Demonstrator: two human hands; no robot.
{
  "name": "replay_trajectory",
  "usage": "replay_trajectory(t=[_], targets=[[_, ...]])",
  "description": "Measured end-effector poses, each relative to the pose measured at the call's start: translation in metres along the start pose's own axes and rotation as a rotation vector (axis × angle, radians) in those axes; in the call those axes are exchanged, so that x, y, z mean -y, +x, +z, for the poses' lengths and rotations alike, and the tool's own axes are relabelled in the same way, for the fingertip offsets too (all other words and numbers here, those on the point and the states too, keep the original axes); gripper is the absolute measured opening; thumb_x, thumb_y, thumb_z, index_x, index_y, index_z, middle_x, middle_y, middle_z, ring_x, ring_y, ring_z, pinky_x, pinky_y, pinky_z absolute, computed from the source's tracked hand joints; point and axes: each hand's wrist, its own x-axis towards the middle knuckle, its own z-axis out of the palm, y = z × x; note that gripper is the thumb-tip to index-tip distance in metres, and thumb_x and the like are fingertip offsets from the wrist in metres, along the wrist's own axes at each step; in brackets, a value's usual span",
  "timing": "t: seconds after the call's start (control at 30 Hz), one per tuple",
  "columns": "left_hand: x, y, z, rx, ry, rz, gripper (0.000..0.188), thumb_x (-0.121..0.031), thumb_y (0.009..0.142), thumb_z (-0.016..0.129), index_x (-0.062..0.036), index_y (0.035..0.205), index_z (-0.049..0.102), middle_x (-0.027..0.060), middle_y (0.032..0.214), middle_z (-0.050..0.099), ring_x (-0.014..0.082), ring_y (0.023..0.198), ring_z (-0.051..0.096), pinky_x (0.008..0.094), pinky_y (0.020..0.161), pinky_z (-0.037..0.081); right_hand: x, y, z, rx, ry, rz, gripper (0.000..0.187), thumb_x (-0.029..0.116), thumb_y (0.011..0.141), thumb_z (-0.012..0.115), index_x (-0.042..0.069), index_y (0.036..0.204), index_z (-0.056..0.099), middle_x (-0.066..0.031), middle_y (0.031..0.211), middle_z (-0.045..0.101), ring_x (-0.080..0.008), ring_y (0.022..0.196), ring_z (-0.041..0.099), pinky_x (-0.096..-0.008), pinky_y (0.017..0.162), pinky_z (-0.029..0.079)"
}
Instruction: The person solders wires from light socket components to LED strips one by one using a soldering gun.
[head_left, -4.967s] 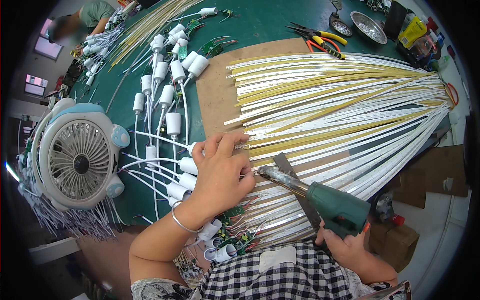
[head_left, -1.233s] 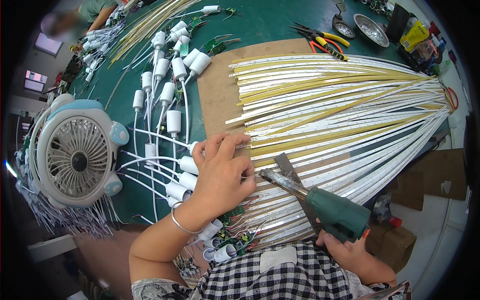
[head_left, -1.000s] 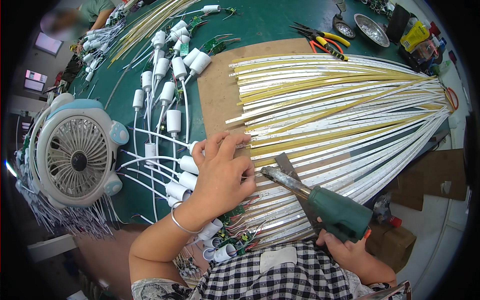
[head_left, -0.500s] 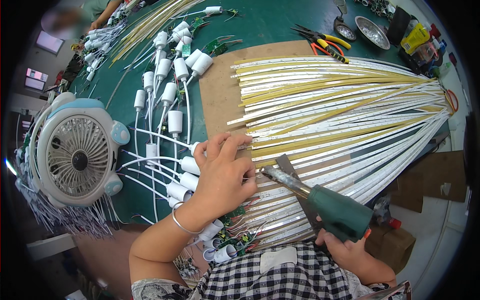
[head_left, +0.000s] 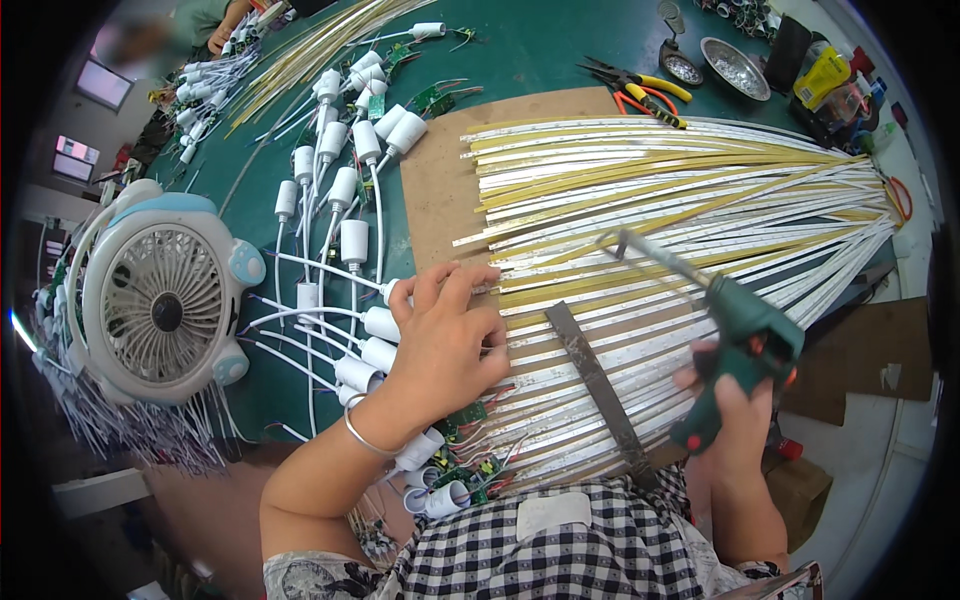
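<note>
My right hand (head_left: 738, 420) grips the handle of a green soldering gun (head_left: 745, 325), its slightly blurred metal tip raised over the strips. Fingers bent and pinched, my left hand (head_left: 448, 335) rests at the left ends of the LED strips (head_left: 660, 185); what lies between its fingertips is hidden. These white and yellow strips fan across a brown board (head_left: 432, 180) and gather at the right. A dark flat bar (head_left: 600, 385) lies across the lower strips. White lamp sockets (head_left: 380, 323) with cables lie beside my left hand, and green circuit boards (head_left: 465, 425) with thin wires sit below it.
A white and blue fan (head_left: 165, 312) stands at the left. More sockets (head_left: 343, 185) lie on the green table (head_left: 520, 55). Yellow-handled pliers (head_left: 645, 88), a metal dish (head_left: 737, 68) and a yellow bottle (head_left: 826, 78) are at the back. Another person's hand (head_left: 228, 30) shows at far left.
My right hand has lifted the soldering gun up and to the right, away from my left fingertips, uncovering more of the dark bar. My left hand has barely moved.
</note>
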Motion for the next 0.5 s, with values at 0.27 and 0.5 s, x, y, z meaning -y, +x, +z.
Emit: replay_trajectory(t=[0.27, 0.5], targets=[[-0.001, -0.002, 0.001, 0.005, -0.025, -0.003, 0.005, -0.013, 0.064, 0.066, -0.0117, 0.063, 0.061, 0.0048, 0.120, 0.052, 0.0320, 0.119, 0.039, 0.0497, 0.096, 0.022, 0.002, 0.022, 0.005, 0.024, 0.237, 0.023, 0.053, 0.015, 0.087, 0.054, 0.003, 0.134, 0.031, -0.0179, 0.116, 0.056, -0.0262, 0.090, 0.063, -0.0408, 0.086, 0.048], [-0.001, 0.000, -0.001, 0.018, -0.013, -0.014, 0.005, -0.013, 0.064, 0.067, -0.0119, 0.064, 0.062, 0.0044, 0.120, 0.053, 0.0308, 0.118, 0.040, 0.0492, 0.096, 0.022, 0.002, 0.010, 0.004, 0.121, 0.148, 0.048, 0.054, 0.019, 0.086, 0.054, -0.003, 0.131, 0.031, -0.0214, 0.117, 0.054, -0.0240, 0.073, 0.063, -0.0384, 0.066, 0.056]])
